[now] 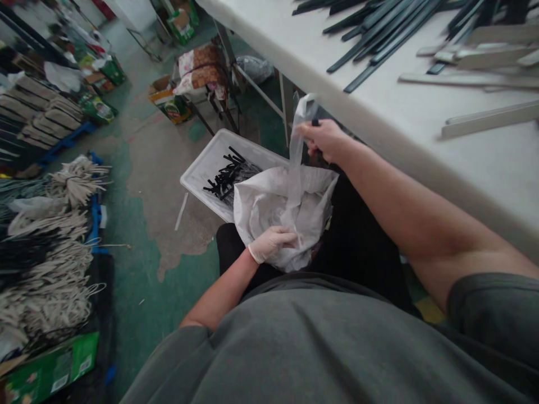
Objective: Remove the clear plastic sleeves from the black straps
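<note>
Plastic strip blurry, dark object in right fingers indistinct.

One camera only, head-worn, facing forward and steeply down from above the lap. Closest to lens: shirt, filling the bottom middle. Left hand and right hand a bit further off, around frame centre, seen from above; forearms come in from lower left and from the right. Wide coverage. Surface takes the upper right, seen from above, front edge running diagonally from top middle to right side. Tub past left hand, view goes down into it. Floor lower, on left. Far cartons small, blurry, upper left.
</note>
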Available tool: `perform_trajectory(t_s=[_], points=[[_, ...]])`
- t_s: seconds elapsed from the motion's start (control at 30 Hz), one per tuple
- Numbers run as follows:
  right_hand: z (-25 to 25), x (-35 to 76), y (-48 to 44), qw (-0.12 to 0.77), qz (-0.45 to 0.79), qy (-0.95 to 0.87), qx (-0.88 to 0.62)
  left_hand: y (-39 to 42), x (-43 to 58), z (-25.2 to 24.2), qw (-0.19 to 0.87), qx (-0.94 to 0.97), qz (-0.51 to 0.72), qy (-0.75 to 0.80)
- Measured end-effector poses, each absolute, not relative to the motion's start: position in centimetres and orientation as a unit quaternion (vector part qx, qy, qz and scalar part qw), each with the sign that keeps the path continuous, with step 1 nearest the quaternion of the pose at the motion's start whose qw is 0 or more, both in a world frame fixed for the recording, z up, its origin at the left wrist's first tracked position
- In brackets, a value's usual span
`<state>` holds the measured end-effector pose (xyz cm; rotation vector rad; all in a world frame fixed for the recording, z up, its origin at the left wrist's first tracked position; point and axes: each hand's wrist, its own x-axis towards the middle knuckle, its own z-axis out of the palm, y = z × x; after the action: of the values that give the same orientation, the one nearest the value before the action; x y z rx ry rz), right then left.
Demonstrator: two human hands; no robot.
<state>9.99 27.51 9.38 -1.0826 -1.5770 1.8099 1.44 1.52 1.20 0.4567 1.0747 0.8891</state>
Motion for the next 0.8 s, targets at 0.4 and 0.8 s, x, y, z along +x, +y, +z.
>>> perform_trajectory(t_s=[0.4, 0.8], points=[[4.3, 20.7, 12.3, 0.010, 0.762, -0.514, -0.395, 6.5, 1.3, 4.0, 0.637, 0.071, 0.643, 0.418], [7.4, 22.9, 9.2, 0.001, 0.840, -0.456, -0.295, 4.8, 2.6, 8.4, 0.606, 0.368, 0.498, 0.498]])
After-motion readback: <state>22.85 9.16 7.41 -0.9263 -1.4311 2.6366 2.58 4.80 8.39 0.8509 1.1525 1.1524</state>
